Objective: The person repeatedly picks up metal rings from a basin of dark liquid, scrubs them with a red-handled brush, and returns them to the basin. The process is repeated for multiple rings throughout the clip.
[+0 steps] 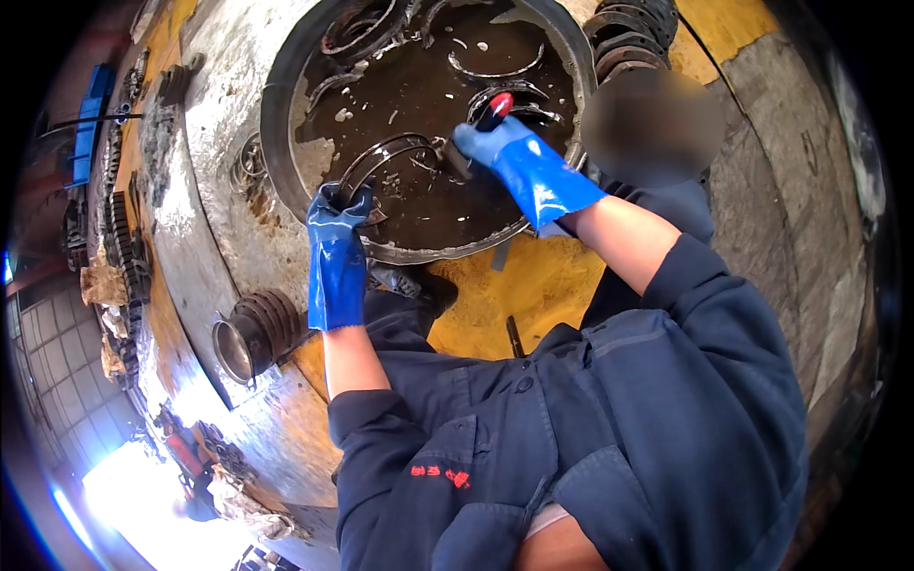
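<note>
My left hand, in a blue rubber glove, is closed on the near-left end of a thin curved metal ring. The ring tilts over dark liquid in a large round black tub. My right hand, gloved the same, wraps round a brush with a red-tipped dark handle. The brush's head points down beside the ring's right side; my glove partly hides it, and I cannot tell whether the two touch. More curved metal pieces lie in the liquid at the tub's far side.
Dark round metal parts are stacked right of the tub. A ribbed cylindrical stack lies at its lower left. Thin rings rest left of the tub. A blue object and chain-like parts line the far left.
</note>
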Demonstrator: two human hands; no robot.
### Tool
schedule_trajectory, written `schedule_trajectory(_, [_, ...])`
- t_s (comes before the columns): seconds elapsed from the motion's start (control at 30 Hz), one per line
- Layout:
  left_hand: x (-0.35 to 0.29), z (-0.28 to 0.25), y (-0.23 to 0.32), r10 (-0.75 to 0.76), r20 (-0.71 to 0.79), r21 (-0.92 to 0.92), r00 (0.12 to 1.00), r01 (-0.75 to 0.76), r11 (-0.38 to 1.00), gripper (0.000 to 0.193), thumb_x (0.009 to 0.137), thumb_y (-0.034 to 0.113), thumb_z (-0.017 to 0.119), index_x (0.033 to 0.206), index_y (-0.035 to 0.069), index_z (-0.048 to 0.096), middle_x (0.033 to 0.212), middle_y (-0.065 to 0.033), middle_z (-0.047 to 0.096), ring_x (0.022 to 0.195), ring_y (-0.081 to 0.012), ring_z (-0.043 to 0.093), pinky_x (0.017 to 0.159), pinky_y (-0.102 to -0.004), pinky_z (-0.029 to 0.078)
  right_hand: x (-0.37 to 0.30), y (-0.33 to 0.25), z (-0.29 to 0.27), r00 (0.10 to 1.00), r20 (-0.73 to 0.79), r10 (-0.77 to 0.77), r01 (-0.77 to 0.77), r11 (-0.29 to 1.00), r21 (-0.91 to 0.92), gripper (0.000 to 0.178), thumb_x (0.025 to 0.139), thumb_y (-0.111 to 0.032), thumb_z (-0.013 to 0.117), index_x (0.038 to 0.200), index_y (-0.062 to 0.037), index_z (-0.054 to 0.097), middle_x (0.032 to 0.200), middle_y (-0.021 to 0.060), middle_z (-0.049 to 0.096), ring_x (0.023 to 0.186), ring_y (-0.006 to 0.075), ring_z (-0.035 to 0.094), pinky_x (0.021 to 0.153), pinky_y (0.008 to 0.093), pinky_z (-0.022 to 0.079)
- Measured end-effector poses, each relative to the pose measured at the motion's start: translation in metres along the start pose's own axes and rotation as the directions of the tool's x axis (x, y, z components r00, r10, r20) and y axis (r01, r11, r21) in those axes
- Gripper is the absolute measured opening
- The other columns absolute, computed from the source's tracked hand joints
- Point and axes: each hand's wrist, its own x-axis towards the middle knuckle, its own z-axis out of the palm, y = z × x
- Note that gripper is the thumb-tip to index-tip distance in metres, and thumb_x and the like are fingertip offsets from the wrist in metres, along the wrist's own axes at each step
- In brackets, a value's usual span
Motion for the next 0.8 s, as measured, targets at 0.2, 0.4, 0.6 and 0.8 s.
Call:
schedule_trajectory(0.2, [-0.004,0.003,0.004,-0.04,0.038,0.175,0.998,0.033,0.984,0.025,0.089,0.015,0.089,0.105,0.003,0.075,0.089,-0.0038,0.073,0.079,-0.0129,0.065,0.073,-0.0306,0.052,-0.026,-0.022,0.005,0.998,0.051,0.033,-0.012,0.927,-0.374,0.05,0.093,-0.053,0.072,0.108,-0.0052,0.079,0.097,0.0196,0.08,0.095,0.0364,0.078,0.089,0.0434,0.06])
schedule_trajectory(0.4, [0.004,0.021,0.006,-0.041,0.167,0.521,0.985,-0.052,0.852,0.028,0.084,0.013,0.088,0.106,0.001,0.077,0.087,-0.0038,0.074,0.079,-0.0142,0.066,0.075,-0.0329,0.054,-0.058,-0.062,-0.013,0.867,-0.032,-0.497,0.497,0.868,-0.002,0.026,0.096,-0.035,0.078,0.111,-0.0137,0.083,0.1,0.0124,0.082,0.093,0.0296,0.079,0.086,0.039,0.064])
schedule_trajectory(0.6, [0.009,0.033,-0.043,-0.155,0.274,-0.243,0.949,0.224,0.944,0.026,0.09,0.003,0.083,0.115,0.002,0.076,0.105,-0.0046,0.078,0.091,-0.016,0.07,0.085,-0.0335,0.057,-0.073,-0.047,0.012,0.666,0.081,-0.742,0.746,0.66,-0.088,0.023,0.099,-0.028,0.079,0.114,-0.0109,0.081,0.106,0.013,0.081,0.095,0.0279,0.08,0.085,0.0361,0.064])
schedule_trajectory(0.8, [-0.001,0.036,-0.016,-0.155,0.279,0.05,0.948,0.147,0.988,0.04,0.09,-0.006,0.08,0.129,0.0,0.073,0.116,-0.0096,0.079,0.1,-0.0184,0.073,0.093,-0.0343,0.059,-0.04,-0.048,-0.034,0.997,-0.018,-0.08,0.068,0.931,-0.358,0.039,0.096,-0.047,0.068,0.099,-0.0105,0.081,0.092,0.0143,0.081,0.093,0.0334,0.078,0.087,0.0442,0.061])
